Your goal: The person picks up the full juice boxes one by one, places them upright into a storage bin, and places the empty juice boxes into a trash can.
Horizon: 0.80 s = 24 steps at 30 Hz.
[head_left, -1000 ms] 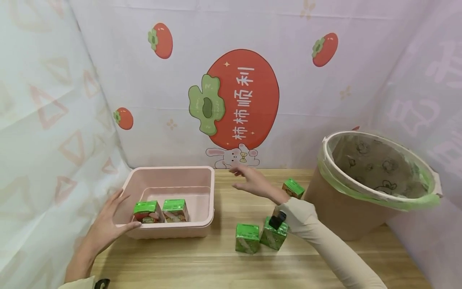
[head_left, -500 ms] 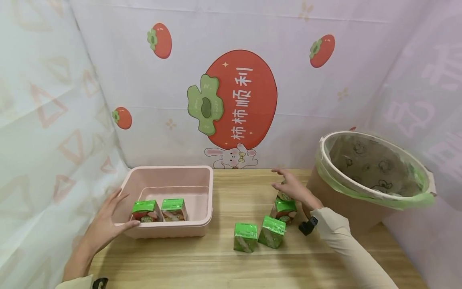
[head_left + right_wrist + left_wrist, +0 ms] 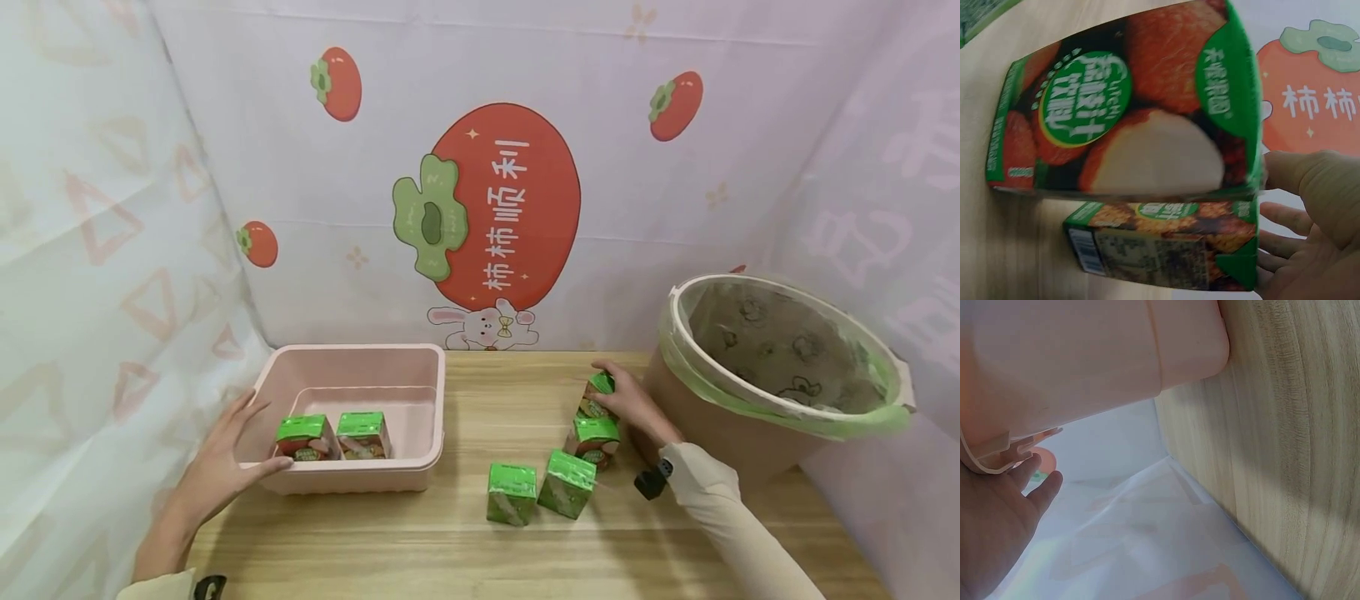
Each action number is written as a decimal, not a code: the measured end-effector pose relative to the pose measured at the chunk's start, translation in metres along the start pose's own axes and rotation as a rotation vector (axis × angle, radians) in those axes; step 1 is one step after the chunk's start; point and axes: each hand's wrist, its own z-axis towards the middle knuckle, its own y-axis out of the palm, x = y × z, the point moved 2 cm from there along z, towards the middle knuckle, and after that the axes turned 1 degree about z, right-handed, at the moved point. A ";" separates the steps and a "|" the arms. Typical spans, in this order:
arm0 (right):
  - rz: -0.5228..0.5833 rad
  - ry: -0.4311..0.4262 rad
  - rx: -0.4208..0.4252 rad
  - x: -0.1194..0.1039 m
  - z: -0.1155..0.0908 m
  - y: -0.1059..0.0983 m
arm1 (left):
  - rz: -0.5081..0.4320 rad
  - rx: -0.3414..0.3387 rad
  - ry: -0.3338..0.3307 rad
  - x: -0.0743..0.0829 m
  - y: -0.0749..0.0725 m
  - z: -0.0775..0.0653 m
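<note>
In the head view my left hand (image 3: 213, 471) rests at the front left corner of a pink plastic basin (image 3: 393, 467), thumb at the front rim and fingers spread along the side. Two juice boxes with green tops, one a red box (image 3: 306, 439), stand in the basin. My right hand (image 3: 633, 408) grips the farthest juice box (image 3: 592, 402) on the table, thumb and fingers on either side of its top. Just in front of it stands a lychee juice box (image 3: 1154, 106), large in the right wrist view. Fingers of the left hand (image 3: 1007, 512) look fairly straight beside the rim.
Two more juice boxes, a left one (image 3: 512, 493) and a right one (image 3: 567, 483), stand nearer on the wooden table (image 3: 360, 542). A bin (image 3: 720, 450) with a green-edged liner stands at the right. Printed cloth walls (image 3: 337, 292) enclose the back and sides.
My right hand has moved from near the basin to the right and down onto the farthest juice box. The left hand stays at the basin.
</note>
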 end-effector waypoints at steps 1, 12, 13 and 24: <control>-0.001 0.014 0.001 0.002 -0.001 0.000 | 0.002 -0.001 0.001 0.000 0.000 0.000; 0.007 0.125 0.018 0.007 -0.008 0.001 | -0.009 0.000 0.002 -0.002 0.000 0.001; 0.011 0.139 0.017 0.008 -0.008 0.001 | -0.008 0.003 0.003 -0.002 0.001 0.001; -0.012 0.154 0.049 0.008 -0.005 0.001 | -0.005 0.017 0.021 -0.002 0.001 0.001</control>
